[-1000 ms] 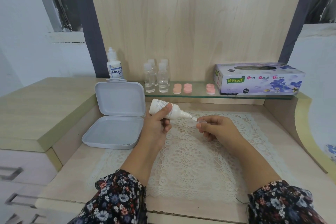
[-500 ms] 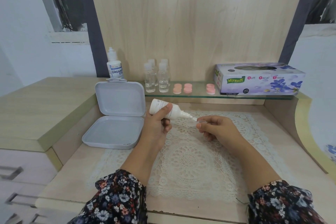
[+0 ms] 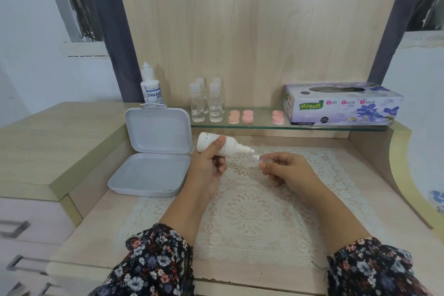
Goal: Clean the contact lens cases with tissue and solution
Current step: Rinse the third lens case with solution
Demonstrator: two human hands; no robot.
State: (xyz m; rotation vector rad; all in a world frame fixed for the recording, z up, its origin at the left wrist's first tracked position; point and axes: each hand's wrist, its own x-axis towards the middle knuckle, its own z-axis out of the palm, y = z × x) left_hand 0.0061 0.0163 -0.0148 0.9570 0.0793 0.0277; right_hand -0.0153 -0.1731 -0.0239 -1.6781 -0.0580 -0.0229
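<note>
Drawers point(image 3: 21, 228) at far left, beside a low wooden cabinet top point(image 3: 60, 142). Further right, grey hinged box point(image 3: 153, 170) lying open on the desk, lid propped upright against the back ledge; behind it, a standing solution bottle point(image 3: 151, 86) labelled "DREAM EYE". Next along, on the glass shelf point(image 3: 259, 125), four small clear bottles point(image 3: 206, 103), then pink caps point(image 3: 240, 116) in a cluster and another pink pair point(image 3: 278, 117) set apart nearer the tissue box point(image 3: 341, 104).

In the middle, above the lace doily point(image 3: 247, 214), left hand point(image 3: 207, 168) curled round a white dropper bottle point(image 3: 223, 146), thumb laid across the body, bottle tipped nearly level with nozzle pointing right and slightly down. Nozzle tip just at the rim of a small clear lens case cup point(image 3: 264, 160), pinched between thumb and fingertips of the right hand point(image 3: 288, 170), held a little above the doily. Contact between nozzle and cup too fine to tell; no liquid discernible.

Compared with half a second and a full second ago: no visible change. Same tilt of the dropper bottle, same grip on both sides, cup in the same spot, shelf items and open box unmoved. Floral sleeves point(image 3: 153, 262) at the bottom edge likewise unchanged.
</note>
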